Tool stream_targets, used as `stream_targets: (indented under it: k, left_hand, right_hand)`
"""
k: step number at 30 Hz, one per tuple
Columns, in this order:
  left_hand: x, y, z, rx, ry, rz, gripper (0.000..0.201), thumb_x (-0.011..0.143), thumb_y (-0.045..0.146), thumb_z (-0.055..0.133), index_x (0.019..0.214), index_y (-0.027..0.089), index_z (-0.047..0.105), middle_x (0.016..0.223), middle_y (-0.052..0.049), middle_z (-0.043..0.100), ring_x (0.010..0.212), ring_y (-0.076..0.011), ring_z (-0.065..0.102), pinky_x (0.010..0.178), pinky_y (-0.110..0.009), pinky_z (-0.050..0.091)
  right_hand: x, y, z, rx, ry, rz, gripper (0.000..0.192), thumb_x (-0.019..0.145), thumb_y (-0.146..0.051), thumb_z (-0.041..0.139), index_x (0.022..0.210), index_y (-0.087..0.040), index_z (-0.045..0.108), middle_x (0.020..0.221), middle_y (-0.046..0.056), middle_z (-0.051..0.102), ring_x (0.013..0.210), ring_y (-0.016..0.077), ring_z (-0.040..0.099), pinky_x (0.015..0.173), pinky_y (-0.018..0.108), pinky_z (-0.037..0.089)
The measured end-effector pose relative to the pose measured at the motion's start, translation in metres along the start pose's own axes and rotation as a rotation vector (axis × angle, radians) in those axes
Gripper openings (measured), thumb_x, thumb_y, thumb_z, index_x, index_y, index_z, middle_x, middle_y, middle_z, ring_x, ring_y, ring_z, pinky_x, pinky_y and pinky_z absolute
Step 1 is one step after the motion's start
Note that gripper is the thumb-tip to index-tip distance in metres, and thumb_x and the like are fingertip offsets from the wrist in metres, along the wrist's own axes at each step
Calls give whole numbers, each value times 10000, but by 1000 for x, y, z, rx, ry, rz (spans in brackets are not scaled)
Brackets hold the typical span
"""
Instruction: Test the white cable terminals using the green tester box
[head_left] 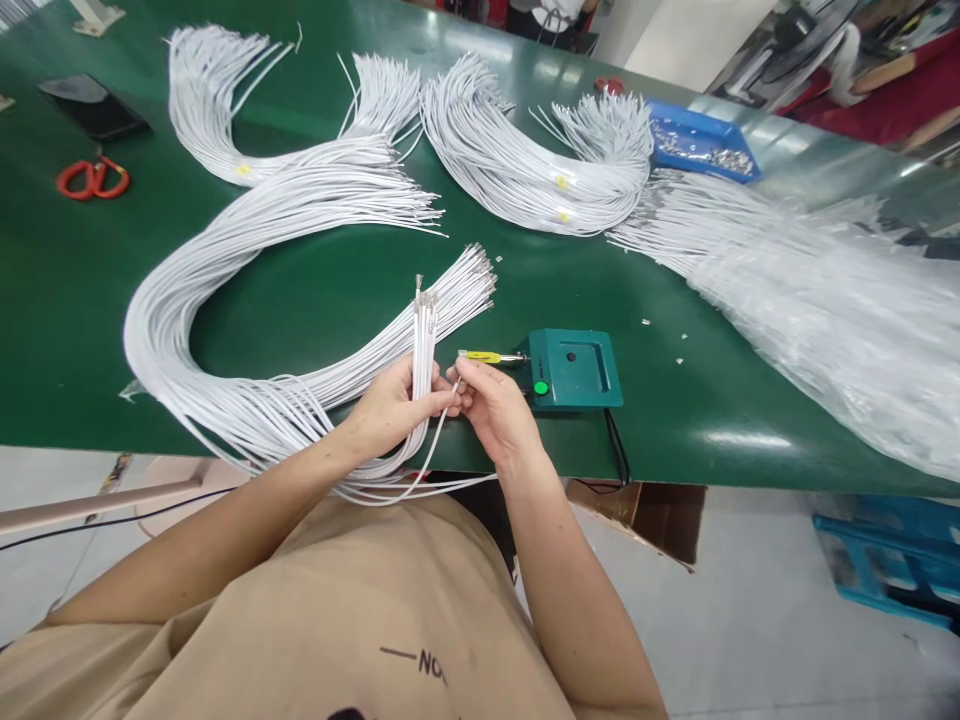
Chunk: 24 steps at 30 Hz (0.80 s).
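Left hand (390, 405) grips a small wire bunch (424, 330) upright, so its terminal ends stay sorted; right hand (491, 405) fingers pinch one wire (beside the green tester box (574, 370)).

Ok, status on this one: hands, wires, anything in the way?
Left hand gripping upright wire bundle. Right hand pinching single wire. Green tester box beside right hand, nothing blocking.
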<state>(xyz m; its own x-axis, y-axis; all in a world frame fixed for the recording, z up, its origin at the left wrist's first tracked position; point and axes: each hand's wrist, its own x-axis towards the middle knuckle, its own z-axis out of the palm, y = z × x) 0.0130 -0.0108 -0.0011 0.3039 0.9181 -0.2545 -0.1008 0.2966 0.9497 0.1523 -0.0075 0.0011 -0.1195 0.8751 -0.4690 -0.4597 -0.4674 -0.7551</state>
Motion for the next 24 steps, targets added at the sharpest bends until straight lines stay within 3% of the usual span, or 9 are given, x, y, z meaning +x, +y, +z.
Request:
stream_targets:
  k: [5, 9, 14, 19, 21, 24]
  left_hand:
    - [0, 0, 0, -6, 50, -15, 295, 695, 244, 745, 835, 173, 496, 737, 15, 661, 694, -155, 682, 693, -297, 547]
    - [3, -1, -2, 33, 36, -5, 288, 703, 262, 736, 830, 175, 492, 737, 14, 647, 692, -154, 670, 679, -289, 533]
    - [5, 2, -4, 115, 60, 4, 274, 718, 286, 726, 818, 175, 495, 719, 28, 619, 668, -136, 648, 635, -255, 498]
    - [8, 1, -5, -48, 29, -15, 310, 709, 269, 741, 923, 164, 542, 763, 29, 605, 661, -114, 641, 641, -240, 489]
    - [10, 1, -5, -91, 21, -34, 353, 708, 262, 744, 984, 164, 547, 778, 24, 611, 661, -114, 642, 638, -239, 486]
    - [10, 2, -4, -98, 9, -45, 415, 716, 248, 741, 1074, 171, 544, 792, 23, 610, 668, -114, 642, 628, -230, 479]
  right_hand:
    - [-4, 5, -7, 53, 17, 14, 269, 613, -381, 783, 745, -159, 708, 627, -23, 545, 551, 74, 424, 579, 246, 461]
    - [-7, 4, -9, -27, 46, -60, 234, 653, -365, 751, 774, -167, 723, 661, -15, 573, 557, 73, 431, 599, 247, 463]
    - [-10, 3, -6, -330, 146, -230, 205, 700, -360, 707, 781, -171, 713, 748, 13, 663, 638, 110, 545, 677, 270, 477]
    - [-8, 3, -7, -634, 171, -453, 144, 769, -322, 627, 743, -185, 660, 781, 12, 663, 711, 138, 578, 716, 271, 471]
    - [-6, 1, -7, -632, 150, -447, 144, 772, -323, 621, 739, -185, 647, 762, 4, 646, 692, 128, 565, 694, 257, 464]
    - [-3, -3, -9, -461, 81, -325, 195, 777, -369, 617, 793, -179, 655, 719, -6, 621, 657, 115, 554, 658, 244, 461]
